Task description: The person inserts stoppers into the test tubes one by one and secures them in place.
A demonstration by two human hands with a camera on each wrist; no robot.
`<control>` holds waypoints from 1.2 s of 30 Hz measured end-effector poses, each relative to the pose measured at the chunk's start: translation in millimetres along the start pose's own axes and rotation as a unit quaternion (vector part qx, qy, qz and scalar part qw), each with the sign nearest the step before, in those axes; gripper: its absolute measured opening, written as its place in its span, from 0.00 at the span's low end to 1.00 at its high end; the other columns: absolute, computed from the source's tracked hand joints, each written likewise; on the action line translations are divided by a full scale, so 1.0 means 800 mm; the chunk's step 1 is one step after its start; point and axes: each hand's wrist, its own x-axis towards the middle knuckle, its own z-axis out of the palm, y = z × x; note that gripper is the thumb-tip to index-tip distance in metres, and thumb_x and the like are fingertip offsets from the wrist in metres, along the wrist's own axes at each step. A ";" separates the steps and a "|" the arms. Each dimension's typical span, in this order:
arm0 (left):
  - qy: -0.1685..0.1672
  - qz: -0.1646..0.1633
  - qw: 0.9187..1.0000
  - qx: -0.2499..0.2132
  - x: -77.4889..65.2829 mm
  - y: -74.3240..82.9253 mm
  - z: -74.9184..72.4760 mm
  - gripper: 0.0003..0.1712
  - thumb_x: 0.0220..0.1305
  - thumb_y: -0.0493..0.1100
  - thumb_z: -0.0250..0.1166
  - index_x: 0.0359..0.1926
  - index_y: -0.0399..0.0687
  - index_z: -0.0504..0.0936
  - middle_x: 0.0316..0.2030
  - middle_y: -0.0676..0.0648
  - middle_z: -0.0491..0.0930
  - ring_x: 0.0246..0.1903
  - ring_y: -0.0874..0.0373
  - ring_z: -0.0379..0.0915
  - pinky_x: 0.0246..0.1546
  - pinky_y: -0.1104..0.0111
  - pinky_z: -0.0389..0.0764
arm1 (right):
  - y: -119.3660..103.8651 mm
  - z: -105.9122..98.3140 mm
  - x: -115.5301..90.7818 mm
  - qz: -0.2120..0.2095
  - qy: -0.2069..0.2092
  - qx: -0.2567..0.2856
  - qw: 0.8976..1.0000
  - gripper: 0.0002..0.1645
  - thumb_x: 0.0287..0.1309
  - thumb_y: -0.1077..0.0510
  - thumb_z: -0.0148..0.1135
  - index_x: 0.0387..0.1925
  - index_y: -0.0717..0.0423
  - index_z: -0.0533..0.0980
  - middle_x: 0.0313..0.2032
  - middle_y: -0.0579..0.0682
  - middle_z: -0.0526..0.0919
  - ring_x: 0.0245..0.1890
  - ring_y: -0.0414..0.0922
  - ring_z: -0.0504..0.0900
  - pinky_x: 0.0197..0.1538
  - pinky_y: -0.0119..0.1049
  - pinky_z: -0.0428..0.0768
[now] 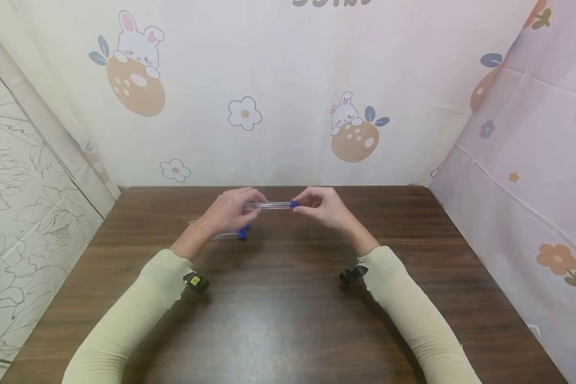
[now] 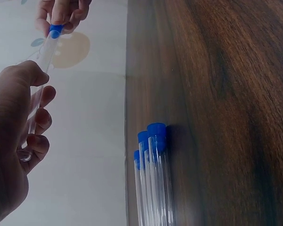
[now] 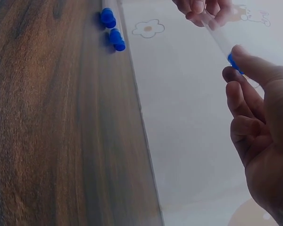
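A clear test tube (image 1: 274,205) with a blue cap (image 1: 294,204) is held level above the far part of the table. My left hand (image 1: 232,209) grips the tube's body, its fingers curled round the rounded end in the left wrist view. At the other end, my right hand (image 1: 327,208) pinches the blue cap between thumb and index finger. The cap sits on the mouth of the tube. Several more capped test tubes (image 2: 153,188) lie side by side on the table under my left hand, which partly hides them in the head view.
The brown wood-grain table (image 1: 278,298) ends at a patterned curtain (image 1: 288,133) at the back. More curtain (image 1: 523,176) hangs along the right side, and a floral panel (image 1: 24,213) stands at the left. A small black camera (image 1: 352,274) is strapped at the right wrist.
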 end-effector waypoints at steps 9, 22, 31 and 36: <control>-0.008 -0.018 1.000 -0.003 -0.002 0.001 -0.004 0.12 0.67 0.45 0.65 0.51 0.57 0.82 0.47 0.53 0.87 0.37 0.59 0.83 0.40 0.62 0.84 | -0.001 -0.004 -0.002 -0.002 0.000 0.007 1.000 0.13 0.60 0.54 0.72 0.46 0.50 0.86 0.39 0.53 0.91 0.35 0.57 0.87 0.35 0.32 0.83; 0.014 -0.006 1.000 -0.016 -0.004 -0.001 -0.003 0.11 0.68 0.49 0.66 0.49 0.57 0.83 0.46 0.54 0.87 0.35 0.61 0.83 0.38 0.64 0.83 | -0.038 -0.007 -0.006 0.020 -0.008 0.001 1.000 0.12 0.59 0.61 0.71 0.45 0.59 0.85 0.41 0.59 0.91 0.34 0.45 0.88 0.37 0.30 0.83; 0.033 0.009 0.999 -0.022 -0.007 0.000 -0.001 0.12 0.68 0.48 0.67 0.51 0.57 0.85 0.44 0.54 0.86 0.26 0.65 0.74 0.29 0.71 0.77 | -0.025 -0.004 -0.004 0.030 -0.005 0.022 0.999 0.10 0.58 0.64 0.71 0.43 0.60 0.85 0.39 0.64 0.90 0.30 0.41 0.86 0.37 0.41 0.87; 0.042 0.013 0.999 -0.018 -0.007 0.002 -0.001 0.11 0.68 0.48 0.67 0.50 0.57 0.85 0.43 0.54 0.86 0.24 0.65 0.73 0.27 0.71 0.75 | -0.007 -0.002 0.000 0.032 -0.013 0.043 0.998 0.09 0.58 0.64 0.71 0.42 0.59 0.85 0.38 0.64 0.89 0.30 0.59 0.88 0.38 0.56 0.86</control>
